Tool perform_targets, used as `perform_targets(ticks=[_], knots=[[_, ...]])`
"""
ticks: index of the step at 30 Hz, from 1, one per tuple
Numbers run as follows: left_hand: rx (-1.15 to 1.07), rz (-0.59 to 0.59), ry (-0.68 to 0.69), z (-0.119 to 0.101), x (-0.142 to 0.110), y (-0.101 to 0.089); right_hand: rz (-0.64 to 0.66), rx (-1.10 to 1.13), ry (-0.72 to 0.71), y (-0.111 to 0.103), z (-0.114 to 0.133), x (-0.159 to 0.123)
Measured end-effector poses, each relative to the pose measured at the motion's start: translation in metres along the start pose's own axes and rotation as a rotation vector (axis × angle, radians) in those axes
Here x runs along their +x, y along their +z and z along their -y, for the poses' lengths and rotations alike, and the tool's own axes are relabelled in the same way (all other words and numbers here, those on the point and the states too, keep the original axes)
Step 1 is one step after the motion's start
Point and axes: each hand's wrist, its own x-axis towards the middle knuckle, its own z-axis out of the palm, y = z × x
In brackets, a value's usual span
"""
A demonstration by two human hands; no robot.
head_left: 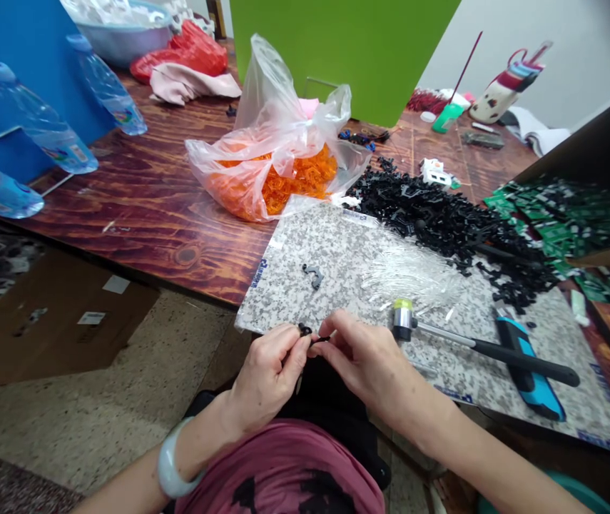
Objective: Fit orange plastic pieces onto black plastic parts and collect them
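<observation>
Both hands meet just off the near edge of a speckled grey stone board. Between them is a small black plastic part, mostly covered by fingers. My left hand, below a pale bangle, grips it between thumb and curled fingers. From the right, my right hand pinches a thin dark end of it, or of a second piece; I cannot tell which. A single curved black plastic part lies on the board beyond the hands.
A heap of black parts and a bundle of clear thin strips lie ahead right. A mallet and blue utility knife rest at right. Beyond are an orange-filled bag, green circuit boards and water bottles.
</observation>
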Motion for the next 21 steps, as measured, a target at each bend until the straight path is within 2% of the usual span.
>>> perform_targets(ticks=[4, 7, 10, 13, 16, 21], knots=[[-0.014, 0.149, -0.018, -0.003, 0.002, -0.009, 0.103, -0.182, -0.116, -0.009, -0.003, 0.004], [-0.047, 0.221, -0.053, -0.006, 0.004, -0.018, 0.128, -0.219, -0.233, -0.014, -0.006, 0.006], [-0.130, 0.291, -0.092, -0.007, 0.004, -0.026, 0.073, -0.191, -0.347, -0.014, -0.011, 0.004], [-0.265, 0.330, -0.143, -0.004, 0.002, -0.028, -0.051, -0.215, -0.422, -0.010, -0.016, -0.002], [-0.354, 0.323, -0.200, 0.000, -0.001, -0.025, -0.162, -0.290, -0.461, -0.005, -0.019, -0.007], [-0.411, 0.297, -0.240, 0.001, -0.003, -0.019, -0.219, -0.285, -0.486, -0.003, -0.021, -0.011]])
